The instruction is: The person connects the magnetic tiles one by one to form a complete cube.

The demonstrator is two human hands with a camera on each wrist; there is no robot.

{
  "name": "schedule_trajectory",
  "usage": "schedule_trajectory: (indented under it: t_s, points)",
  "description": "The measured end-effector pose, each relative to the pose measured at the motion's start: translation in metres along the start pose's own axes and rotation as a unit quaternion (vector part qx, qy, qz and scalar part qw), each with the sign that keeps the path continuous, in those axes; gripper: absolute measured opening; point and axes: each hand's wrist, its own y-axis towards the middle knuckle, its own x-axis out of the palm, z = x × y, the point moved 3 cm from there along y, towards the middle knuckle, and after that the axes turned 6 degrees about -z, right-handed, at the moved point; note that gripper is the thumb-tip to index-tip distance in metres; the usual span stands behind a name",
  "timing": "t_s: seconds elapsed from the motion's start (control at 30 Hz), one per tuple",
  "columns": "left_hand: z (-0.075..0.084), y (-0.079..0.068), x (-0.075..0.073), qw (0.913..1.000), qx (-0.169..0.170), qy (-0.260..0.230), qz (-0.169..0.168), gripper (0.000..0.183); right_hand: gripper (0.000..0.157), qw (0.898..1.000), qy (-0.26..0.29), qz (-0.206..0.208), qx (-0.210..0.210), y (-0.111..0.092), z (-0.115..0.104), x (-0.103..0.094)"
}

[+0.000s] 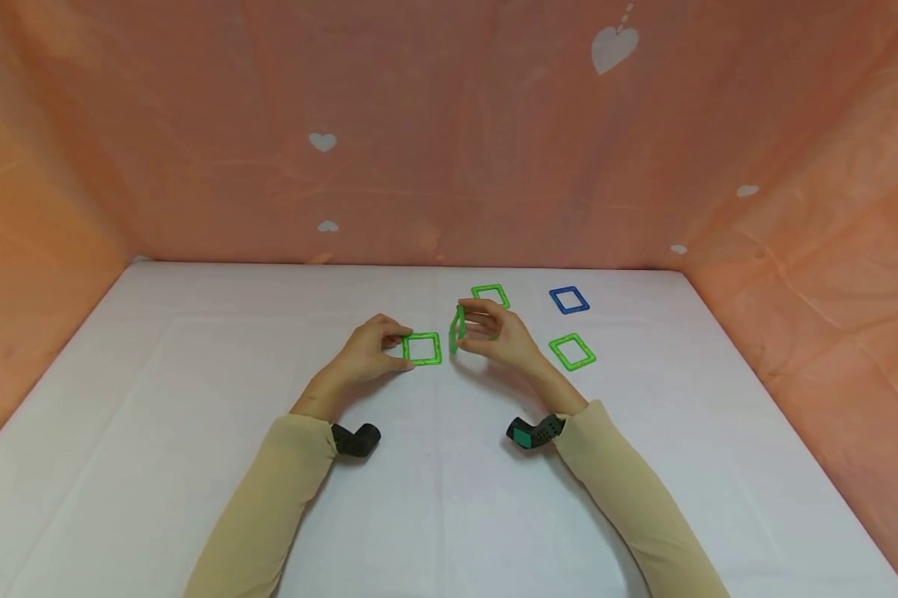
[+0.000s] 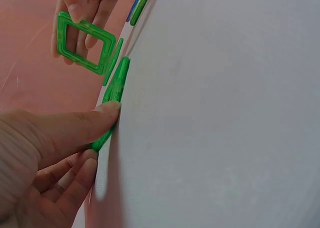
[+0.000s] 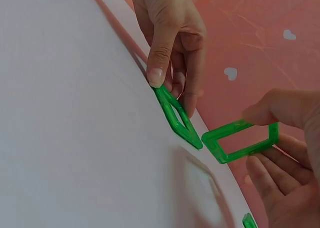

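Observation:
My left hand [image 1: 366,351] pinches a green square frame tile [image 1: 440,349] by its left side, thumb at the near corner and fingers at the far one. The tile lies nearly flat, close over the white table. Just right of it, my right hand [image 1: 504,335] holds a second green square frame tile [image 1: 453,336] on edge between thumb and fingers. A gap separates the two tiles in the head view. In the right wrist view the upright tile [image 3: 214,147] shows its open middle, its corner close to the tile [image 3: 172,119] in the left hand.
Behind the right hand lies another green square tile [image 1: 502,291], partly covered by the fingers. Farther right are a blue square tile [image 1: 570,311] and a green one [image 1: 572,368]. Orange cloth with white hearts [image 1: 449,124] walls the table's back and sides.

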Motion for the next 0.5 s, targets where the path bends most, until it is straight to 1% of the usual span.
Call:
schedule_trajectory:
  t_s: [0.2,0.5]
  points:
    - [0.0022,-0.0004,-0.0013,1.0,0.008,0.001,-0.001,0.051,0.064,1.0,0.02,-0.013,0.001,0.0001,-0.0002,0.0031]
    - [0.0012,-0.0005,-0.0001,1.0,0.002,0.003,-0.002,0.051,0.063,1.0,0.013,-0.019,-0.001,0.0004,0.0016,0.0059]
